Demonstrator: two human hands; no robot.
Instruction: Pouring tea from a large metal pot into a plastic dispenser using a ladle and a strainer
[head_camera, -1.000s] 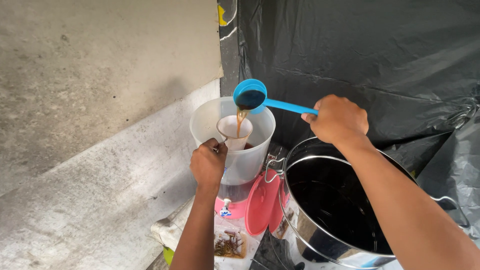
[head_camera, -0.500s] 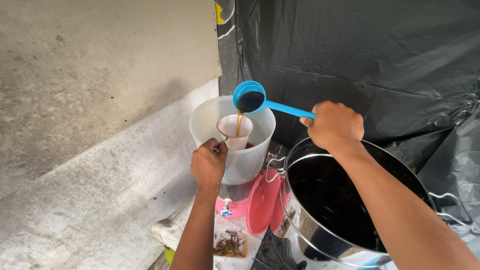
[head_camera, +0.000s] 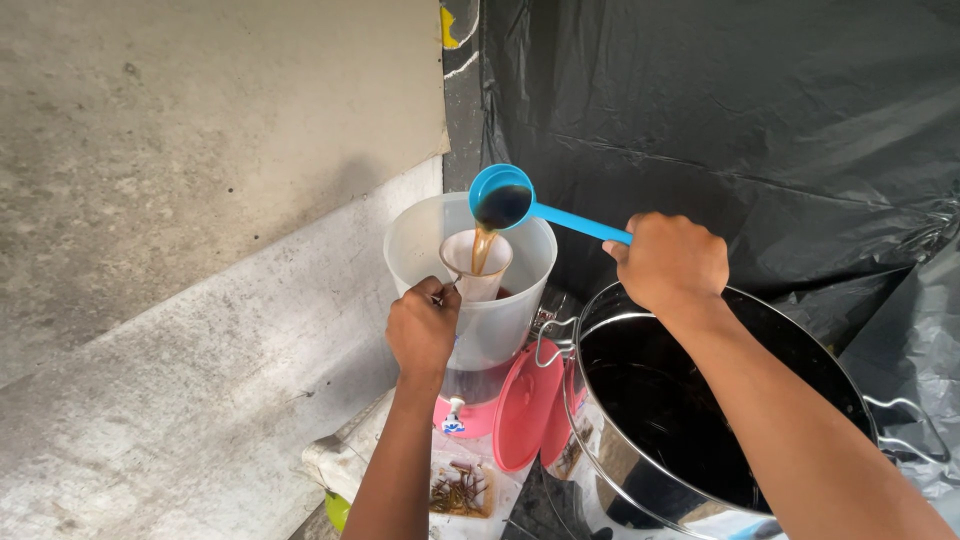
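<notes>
Since a second ago the right hand (head_camera: 668, 262) has drifted slightly lower and the blue ladle (head_camera: 503, 201) keeps its tilt, with the thin brown stream still falling from its lip; the left hand (head_camera: 423, 330) stays where it was. The right hand is closed in a fist around the far end of the ladle's blue handle, holding the bowl above and just behind the strainer (head_camera: 476, 262), a small pale cloth cone that hangs inside the mouth of the translucent white dispenser (head_camera: 500, 320). Dark liquid fills the ladle's bowl and pours over its near edge into the cone. The left hand is curled shut on the strainer's handle at the dispenser's near rim, fingers pinched at the cone's edge. The dispenser stands upright on a pink base with a small white tap (head_camera: 455, 418) at the front. A pink round lid (head_camera: 525, 405) leans on edge between the dispenser and the large steel pot (head_camera: 640, 480), touching or nearly touching both. The pot sits at the right under the right forearm, its inside dark with liquid, a wire handle showing at its left rim. Black plastic sheeting (head_camera: 740, 110) hangs behind everything, and a grey concrete wall (head_camera: 180, 200) fills the left.
</notes>
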